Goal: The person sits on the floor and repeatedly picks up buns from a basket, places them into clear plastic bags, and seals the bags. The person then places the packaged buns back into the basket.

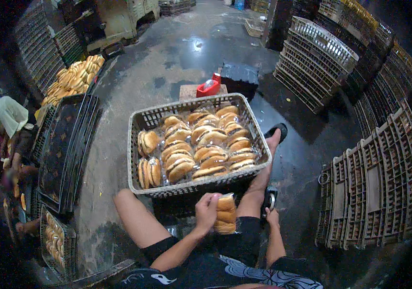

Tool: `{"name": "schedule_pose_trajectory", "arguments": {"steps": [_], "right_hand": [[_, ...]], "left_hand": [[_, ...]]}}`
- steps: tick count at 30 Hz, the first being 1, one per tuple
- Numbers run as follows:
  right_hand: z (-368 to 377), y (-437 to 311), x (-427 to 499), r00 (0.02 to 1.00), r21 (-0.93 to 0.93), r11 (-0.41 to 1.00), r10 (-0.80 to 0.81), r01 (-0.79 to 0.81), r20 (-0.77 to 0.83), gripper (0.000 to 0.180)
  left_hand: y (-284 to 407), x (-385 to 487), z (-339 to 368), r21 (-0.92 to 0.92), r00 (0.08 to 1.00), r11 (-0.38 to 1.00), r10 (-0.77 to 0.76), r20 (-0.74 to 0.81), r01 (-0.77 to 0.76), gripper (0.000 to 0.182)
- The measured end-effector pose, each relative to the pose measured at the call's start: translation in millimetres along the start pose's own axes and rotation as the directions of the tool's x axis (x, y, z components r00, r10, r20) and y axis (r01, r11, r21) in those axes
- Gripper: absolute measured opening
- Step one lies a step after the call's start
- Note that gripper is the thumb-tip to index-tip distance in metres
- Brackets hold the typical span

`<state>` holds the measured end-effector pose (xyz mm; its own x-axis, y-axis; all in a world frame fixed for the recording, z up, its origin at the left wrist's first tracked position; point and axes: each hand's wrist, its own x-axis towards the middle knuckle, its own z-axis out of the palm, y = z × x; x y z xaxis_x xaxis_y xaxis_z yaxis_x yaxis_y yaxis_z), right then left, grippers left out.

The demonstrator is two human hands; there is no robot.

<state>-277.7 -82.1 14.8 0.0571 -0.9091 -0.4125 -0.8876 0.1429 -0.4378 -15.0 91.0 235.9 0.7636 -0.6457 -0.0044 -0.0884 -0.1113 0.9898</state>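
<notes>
A clear-wrapped pack of bread rolls [225,214] is pinched at its upper edge by my left hand [206,211], above my lap. My right hand [272,218], beside my right knee, grips a black hand-held dispenser [270,199] with a pale roll on it; whether it takes tape or labels is unclear. In front of my knees is a grey plastic crate [196,188]. Rows of wrapped filled buns [209,135] fill most of it, with a smaller group along its left side.
Behind the crate, a red plastic dispenser [207,88] rests on a board [188,92]. Stacked crates [314,61] rise at the right, near another upright crate [372,180]. On the left are dark trays [61,151], heaped buns [74,79] and a seated person [14,119].
</notes>
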Motion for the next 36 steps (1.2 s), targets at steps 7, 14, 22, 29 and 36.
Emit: {"name": "schedule_pose_trajectory", "arguments": {"steps": [7, 14, 22, 29, 36], "right_hand": [[-15, 24, 28, 0.972, 0.221, 0.975, -0.055, 0.003, 0.227, 0.031], [25, 105, -35, 0.979, -0.420, 0.890, 0.205, -0.176, 0.024, 0.015], [-91, -129, -110, 0.578, 0.739, 0.516, -0.788, 0.433, 0.212, 0.030], [-94, -258, -120, 0.286, 0.541, 0.595, -0.785, 0.594, 0.550, 0.029], [-40, -240, -124, 0.582, 0.821, 0.563, -0.638, -0.095, 0.505, 0.031]], "left_hand": [[-12, -4, -4, -0.050, 0.994, 0.997, -0.060, 0.094, 0.065, 0.024], [-13, 3, -13, -0.037, 0.988, 0.990, -0.130, 0.078, 0.134, 0.027], [-15, -7, 8, 0.145, 0.947, 0.936, 0.315, 0.064, -0.321, 0.017], [1, -12, -12, 0.087, 0.702, 0.699, 0.713, 0.006, -0.710, 0.014], [-20, -13, -8, 0.166, 0.933, 0.923, 0.358, -0.041, -0.347, 0.026]]}}
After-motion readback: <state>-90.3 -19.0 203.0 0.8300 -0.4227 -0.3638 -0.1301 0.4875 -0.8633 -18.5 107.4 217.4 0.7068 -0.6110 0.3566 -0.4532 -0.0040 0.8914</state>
